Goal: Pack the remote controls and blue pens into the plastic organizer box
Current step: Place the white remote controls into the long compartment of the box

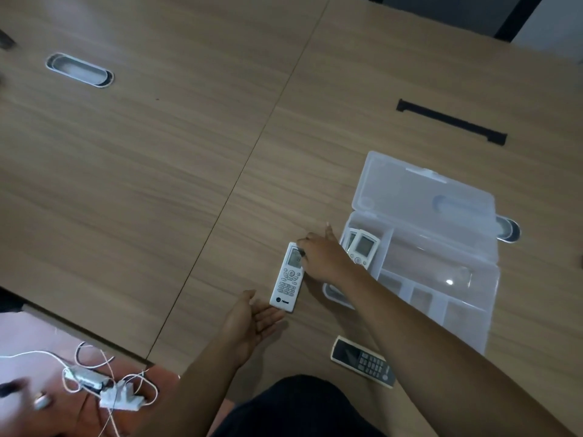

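Wood-grain tables [157, 184] pushed together; reddish floor [38, 329], perhaps tile.

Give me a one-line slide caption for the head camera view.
Right hand grips a white remote beside the open organizer box; left hand waits open.

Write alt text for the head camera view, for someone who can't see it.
A person's right hand touches the top of a white remote lying on a wooden table, the open left hand at its lower end. Beside it, a clear organizer box lies open holding two white remotes; a dark remote lies nearer the person.
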